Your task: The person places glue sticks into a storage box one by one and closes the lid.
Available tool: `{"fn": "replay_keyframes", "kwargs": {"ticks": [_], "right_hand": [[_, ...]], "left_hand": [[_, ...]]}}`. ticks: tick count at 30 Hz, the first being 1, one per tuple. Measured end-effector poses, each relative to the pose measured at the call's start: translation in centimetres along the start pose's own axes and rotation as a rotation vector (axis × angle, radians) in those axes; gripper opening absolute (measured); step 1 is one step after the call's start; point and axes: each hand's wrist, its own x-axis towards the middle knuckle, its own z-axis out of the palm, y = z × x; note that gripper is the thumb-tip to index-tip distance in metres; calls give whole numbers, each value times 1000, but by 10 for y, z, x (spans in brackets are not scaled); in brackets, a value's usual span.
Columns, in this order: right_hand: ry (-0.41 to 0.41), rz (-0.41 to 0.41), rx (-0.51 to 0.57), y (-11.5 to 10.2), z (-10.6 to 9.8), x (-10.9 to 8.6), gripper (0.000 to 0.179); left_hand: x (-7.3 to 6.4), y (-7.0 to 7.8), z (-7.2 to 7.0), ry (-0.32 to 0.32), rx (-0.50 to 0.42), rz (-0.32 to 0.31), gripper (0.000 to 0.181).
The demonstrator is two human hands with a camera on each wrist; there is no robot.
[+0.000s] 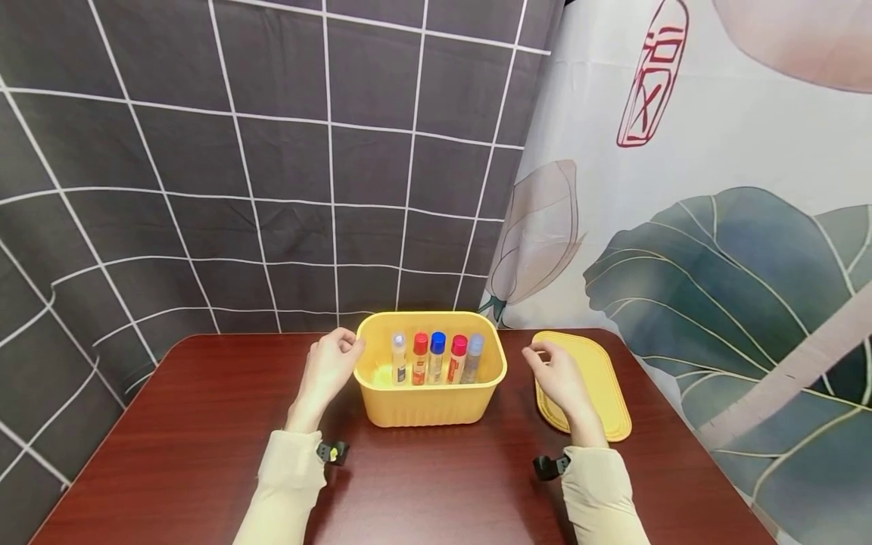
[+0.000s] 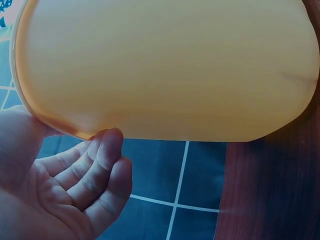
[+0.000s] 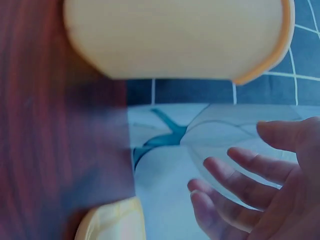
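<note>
A yellow plastic tub [image 1: 425, 409] stands on the table, holding several upright tubes that look like glue sticks. Their caps are red [image 1: 420, 343], blue [image 1: 438, 342] and pale. At the tub's left end, my left hand [image 1: 328, 367] pinches the rim, fingertips curled at its edge and the thumb partly hidden behind it in the left wrist view. My right hand [image 1: 562, 378] hovers right of the tub, apart from it, with relaxed, spread fingers and nothing in them. Beneath and beside that hand lies a flat yellow lid [image 1: 599, 386].
The dark red wooden table [image 1: 436, 484] ends just behind the tub. A grey cloth with white grid lines [image 1: 272, 166] hangs behind it, and a lotus-print curtain [image 1: 722, 265] hangs at the right.
</note>
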Motion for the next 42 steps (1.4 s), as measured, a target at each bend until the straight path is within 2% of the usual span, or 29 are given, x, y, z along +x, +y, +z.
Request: {"fn": "replay_keyframes", "kwargs": {"ticks": [4,8,17,29,36,42], "right_hand": [[-4,1,-70,14,-7,-13,30],[-22,48,-102,27,-14,-28,33],[-48,160,-187,50,-31,-47,54],[-50,250,-275,90,-57,-46,68],[-105,357,-300,109,-67,-45,86],[-144,368,-308,117,-72,-42,86]], "left_hand": [[-4,-1,1,-8,0,-10,23],[-8,-2,2,-13,-1,-19,23],[-6,-2,0,-14,0,-10,24],[-4,0,1,-4,-1,2,23],[-2,1,-1,1,10,18,23],[-1,3,-1,0,17,16,23]]}}
